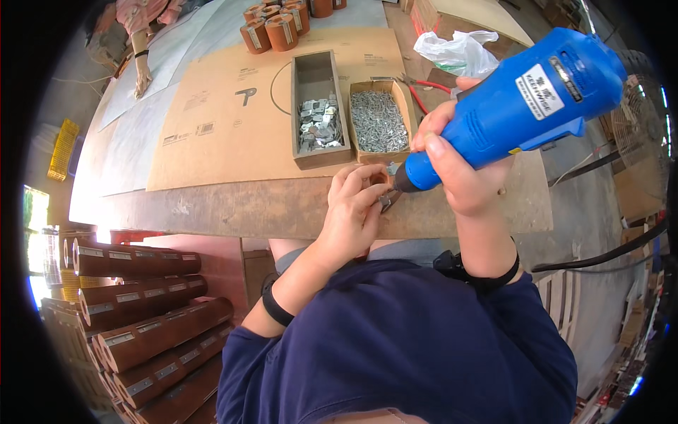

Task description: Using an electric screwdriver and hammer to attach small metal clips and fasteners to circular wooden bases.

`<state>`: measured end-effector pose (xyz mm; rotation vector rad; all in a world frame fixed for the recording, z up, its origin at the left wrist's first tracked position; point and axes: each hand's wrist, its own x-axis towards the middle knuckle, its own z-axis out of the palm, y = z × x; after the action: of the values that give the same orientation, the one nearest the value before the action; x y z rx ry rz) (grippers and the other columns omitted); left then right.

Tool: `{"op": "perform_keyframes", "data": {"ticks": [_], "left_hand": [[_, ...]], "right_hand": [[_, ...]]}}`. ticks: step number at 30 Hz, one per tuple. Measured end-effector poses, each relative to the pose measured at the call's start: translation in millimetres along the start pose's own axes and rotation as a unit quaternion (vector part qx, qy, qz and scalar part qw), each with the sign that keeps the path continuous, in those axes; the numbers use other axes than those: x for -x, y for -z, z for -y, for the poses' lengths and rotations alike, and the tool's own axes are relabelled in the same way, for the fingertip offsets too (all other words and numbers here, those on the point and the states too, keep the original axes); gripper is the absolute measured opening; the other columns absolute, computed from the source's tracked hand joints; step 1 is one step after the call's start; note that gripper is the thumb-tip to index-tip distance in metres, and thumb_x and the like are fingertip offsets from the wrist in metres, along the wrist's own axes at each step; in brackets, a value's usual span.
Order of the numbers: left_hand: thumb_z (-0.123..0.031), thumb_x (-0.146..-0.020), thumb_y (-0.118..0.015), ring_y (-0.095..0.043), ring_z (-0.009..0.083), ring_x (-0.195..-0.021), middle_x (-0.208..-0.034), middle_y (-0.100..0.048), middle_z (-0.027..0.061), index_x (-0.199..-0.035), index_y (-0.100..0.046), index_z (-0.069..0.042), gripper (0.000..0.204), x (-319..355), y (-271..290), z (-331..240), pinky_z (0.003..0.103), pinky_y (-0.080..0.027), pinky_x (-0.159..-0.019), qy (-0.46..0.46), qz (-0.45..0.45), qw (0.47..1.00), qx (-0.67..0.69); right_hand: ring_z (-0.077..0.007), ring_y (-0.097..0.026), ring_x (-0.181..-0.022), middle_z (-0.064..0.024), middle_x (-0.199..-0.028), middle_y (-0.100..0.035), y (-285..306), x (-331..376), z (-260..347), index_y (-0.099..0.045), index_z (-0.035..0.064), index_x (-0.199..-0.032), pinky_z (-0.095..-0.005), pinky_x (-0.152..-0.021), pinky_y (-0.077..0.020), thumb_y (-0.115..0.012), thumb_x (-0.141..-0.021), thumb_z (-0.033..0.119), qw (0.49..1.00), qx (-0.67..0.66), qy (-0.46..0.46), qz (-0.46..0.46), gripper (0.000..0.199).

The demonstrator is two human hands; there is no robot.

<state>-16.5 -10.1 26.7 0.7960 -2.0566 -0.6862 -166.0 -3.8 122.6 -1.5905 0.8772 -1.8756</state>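
My right hand (pixel 462 169) is wrapped around a thick blue power screwdriver (pixel 505 127), which slants down to the left. Its dark nose (pixel 402 179) meets a small reddish-brown round piece (pixel 379 179) at the table's near edge. That piece is pinched in the curled fingers of my left hand (pixel 353 208), which cover much of it. A bit of grey metal (pixel 385 202) shows beneath those fingers. Just beyond, a long wooden box (pixel 302 78) contains small metal plates (pixel 321 126). Beside it stands a cardboard box (pixel 355 145) full of screws (pixel 381 120).
Red-handled pliers (pixel 432 85) and a white plastic bag (pixel 459 51) lie behind the boxes. Several brown cylinders (pixel 281 32) stand on the cardboard sheet (pixel 212 127). Another person's hand (pixel 143 83) rests far left. Long brown rolls (pixel 152 325) are stacked lower left; a fan (pixel 639 116) is right.
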Motion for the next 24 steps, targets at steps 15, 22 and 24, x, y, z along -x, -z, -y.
{"op": "perform_keyframes", "data": {"ticks": [15, 22, 24], "left_hand": [[0.004, -0.063, -0.052, -0.038, 0.0348, -0.111, -0.12, -0.046, 0.0093, -0.094, -0.061, -0.005, 0.033, 10.5, -10.0, 11.2, 0.046, -0.028, -0.093, 0.015, -0.004, 0.999, -0.049], [-0.005, -0.063, -0.06, -0.034, 0.036, -0.114, -0.122, -0.043, 0.0122, -0.097, -0.059, -0.007, 0.034, 10.6, -8.8, 10.7, 0.048, -0.025, -0.093, 0.028, 0.016, 0.998, -0.059], [-0.014, -0.06, -0.068, -0.032, 0.0376, -0.116, -0.125, -0.038, 0.0166, -0.103, -0.054, -0.008, 0.046, 9.6, -10.9, 12.2, 0.049, -0.024, -0.094, 0.031, -0.008, 0.998, -0.06]], "right_hand": [[-0.0146, -0.055, -0.067, -0.0082, -0.076, -0.054, -12.3, 4.8, -5.9, -0.032, -0.001, -0.116, -0.0279, -0.065, -0.0469, -0.057, -0.069, -0.005, 0.997, 0.053, -0.044, 0.043, 0.053], [-0.0127, -0.055, -0.068, -0.0077, -0.076, -0.054, -17.9, 2.4, -12.1, -0.034, -0.0015, -0.112, -0.0266, -0.064, -0.0457, -0.057, -0.068, -0.006, 0.998, 0.021, -0.057, 0.03, 0.05], [-0.0096, -0.056, -0.063, -0.0039, -0.072, -0.057, -20.1, 0.8, -12.5, -0.052, 0.0001, -0.083, -0.0232, -0.056, -0.0465, -0.061, -0.066, -0.004, 0.998, 0.022, -0.065, 0.017, 0.02]]}}
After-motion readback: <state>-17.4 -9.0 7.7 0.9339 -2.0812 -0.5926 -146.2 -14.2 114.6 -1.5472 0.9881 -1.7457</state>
